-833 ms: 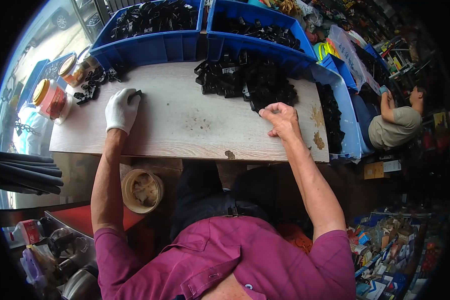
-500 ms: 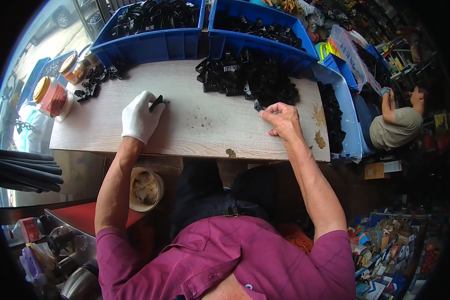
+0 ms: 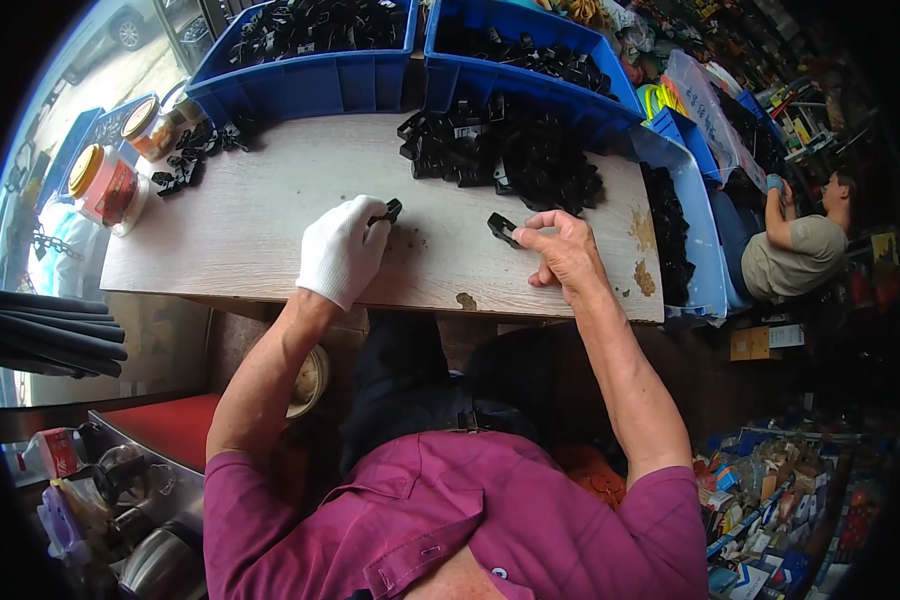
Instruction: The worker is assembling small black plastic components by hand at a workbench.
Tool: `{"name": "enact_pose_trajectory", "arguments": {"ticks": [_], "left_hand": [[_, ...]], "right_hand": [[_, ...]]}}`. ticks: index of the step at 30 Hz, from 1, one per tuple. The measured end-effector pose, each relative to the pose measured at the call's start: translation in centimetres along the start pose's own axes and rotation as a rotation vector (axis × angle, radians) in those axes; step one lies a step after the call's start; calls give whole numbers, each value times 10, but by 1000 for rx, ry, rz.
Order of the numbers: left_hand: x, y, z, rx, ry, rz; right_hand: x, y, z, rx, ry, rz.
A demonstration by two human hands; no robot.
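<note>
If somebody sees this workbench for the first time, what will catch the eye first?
Probably the white-gloved left hand and the bare right hand, each pinching a small black part over the wooden table. Behind them lies a heap of black parts, and two blue bins stand along the far edge.

Two red-labelled, yellow-lidded jars (image 3: 110, 185) — far left — red-white carton (image 3: 58, 452) below.

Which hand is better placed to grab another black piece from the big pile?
The right hand, probably: it is bare and sits just below the pile of black parts, though it already pinches a black piece. The gloved left hand lies farther away.
</note>
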State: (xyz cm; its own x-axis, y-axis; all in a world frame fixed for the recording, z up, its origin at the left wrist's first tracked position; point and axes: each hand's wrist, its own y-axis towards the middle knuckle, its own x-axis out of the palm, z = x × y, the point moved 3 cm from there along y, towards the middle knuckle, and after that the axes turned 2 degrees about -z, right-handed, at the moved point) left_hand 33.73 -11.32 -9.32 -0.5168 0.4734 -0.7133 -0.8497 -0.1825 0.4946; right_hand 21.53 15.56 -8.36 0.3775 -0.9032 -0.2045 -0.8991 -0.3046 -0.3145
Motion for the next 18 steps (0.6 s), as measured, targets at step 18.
{"name": "enact_pose_trajectory", "arguments": {"ticks": [18], "left_hand": [[47,-2,58,-95,-405,87]], "right_hand": [[36,-13,4,20,-61,-177]]}}
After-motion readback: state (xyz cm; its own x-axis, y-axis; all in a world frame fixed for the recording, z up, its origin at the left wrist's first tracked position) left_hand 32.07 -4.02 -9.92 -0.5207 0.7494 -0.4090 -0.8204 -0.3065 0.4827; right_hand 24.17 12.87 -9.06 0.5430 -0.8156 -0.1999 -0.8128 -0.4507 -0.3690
